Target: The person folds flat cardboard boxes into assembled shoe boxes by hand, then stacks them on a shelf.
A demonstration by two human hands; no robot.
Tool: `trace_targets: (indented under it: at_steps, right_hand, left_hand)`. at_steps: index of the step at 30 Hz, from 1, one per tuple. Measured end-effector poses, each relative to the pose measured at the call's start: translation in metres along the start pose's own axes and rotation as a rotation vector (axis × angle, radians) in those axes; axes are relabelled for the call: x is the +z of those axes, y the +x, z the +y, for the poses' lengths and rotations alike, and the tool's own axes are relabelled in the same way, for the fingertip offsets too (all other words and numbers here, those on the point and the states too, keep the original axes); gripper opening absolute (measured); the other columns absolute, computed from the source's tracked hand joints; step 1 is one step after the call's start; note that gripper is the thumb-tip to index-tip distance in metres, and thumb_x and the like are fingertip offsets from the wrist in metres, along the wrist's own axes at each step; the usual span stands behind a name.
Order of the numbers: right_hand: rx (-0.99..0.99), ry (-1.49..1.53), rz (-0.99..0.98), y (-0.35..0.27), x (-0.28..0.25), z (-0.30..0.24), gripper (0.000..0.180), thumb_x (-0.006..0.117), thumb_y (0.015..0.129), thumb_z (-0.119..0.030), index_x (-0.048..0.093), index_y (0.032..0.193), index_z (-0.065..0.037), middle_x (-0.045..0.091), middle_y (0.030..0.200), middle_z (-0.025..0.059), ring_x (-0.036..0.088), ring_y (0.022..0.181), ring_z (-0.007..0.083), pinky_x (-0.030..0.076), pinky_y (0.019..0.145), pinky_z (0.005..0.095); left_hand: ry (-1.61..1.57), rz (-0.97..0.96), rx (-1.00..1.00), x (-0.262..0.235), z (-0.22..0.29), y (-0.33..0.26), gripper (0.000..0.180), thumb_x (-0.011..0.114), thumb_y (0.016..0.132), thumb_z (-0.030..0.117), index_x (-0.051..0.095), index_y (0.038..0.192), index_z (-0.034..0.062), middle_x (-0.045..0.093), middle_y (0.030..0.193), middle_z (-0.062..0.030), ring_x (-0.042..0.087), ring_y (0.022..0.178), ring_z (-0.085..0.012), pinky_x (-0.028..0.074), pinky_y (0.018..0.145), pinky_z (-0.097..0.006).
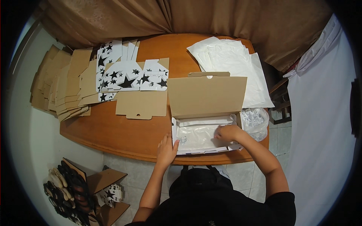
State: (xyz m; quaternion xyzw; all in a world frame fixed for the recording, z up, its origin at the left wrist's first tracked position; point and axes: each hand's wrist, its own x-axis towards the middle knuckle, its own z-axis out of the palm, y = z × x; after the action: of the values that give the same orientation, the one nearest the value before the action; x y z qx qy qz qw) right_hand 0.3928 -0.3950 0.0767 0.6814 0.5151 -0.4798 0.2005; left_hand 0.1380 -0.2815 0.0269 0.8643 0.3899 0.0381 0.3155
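Note:
An unfolded cardboard box (206, 96), brown inside with its lid raised, stands at the table's near edge in front of me. Inside it lies a white translucent plastic-looking wrapping (198, 132) with a small printed patch at its left end. My left hand (167, 148) rests against the box's left wall, fingers stretched out and holding nothing. Over the right part of the wrapping, my right hand (228, 133) reaches into the box with its fingers curled together. Its fingertips point down, and what is between them, if anything, is hidden.
Flat brown cardboard blanks (71, 83) are piled on the left of the wooden table (113, 130). Star-printed white blanks (122, 77) lie beside them. White sheets or bags (233, 56) are stacked at the back right. A clear plastic bag (255, 122) touches the box's right side.

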Motion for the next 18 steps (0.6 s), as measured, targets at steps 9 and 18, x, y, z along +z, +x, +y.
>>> trace_targets:
  at_steps: [9, 18]
  right_hand:
    - [-0.205, -0.218, 1.673, -0.030, -0.089, -0.004, 0.044, 0.060, 0.078, -0.014, 0.049, 0.120, -0.006, 0.051, 0.119, 0.0132, 0.046, 0.114, 0.0276, 0.032, 0.099, 0.0474]
    - [-0.196, -0.077, 1.629, -0.047, -0.050, -0.018, 0.027, 0.061, 0.077, -0.014, 0.058, 0.102, -0.007, 0.058, 0.099, 0.0065, 0.054, 0.093, 0.0242, 0.040, 0.084, 0.0401]
  left_hand:
    - [0.150, 0.084, -0.013, 0.002, 0.001, 0.014, 0.040, 0.046, 0.089, 0.021, 0.051, 0.117, -0.0069, 0.056, 0.118, -0.0191, 0.052, 0.107, -0.0319, 0.037, 0.093, -0.040]
    - [0.142, 0.333, 0.195, -0.019, 0.004, 0.009, 0.043, 0.049, 0.089, 0.023, 0.045, 0.124, -0.0015, 0.046, 0.127, -0.0209, 0.046, 0.112, -0.0362, 0.035, 0.095, -0.045]
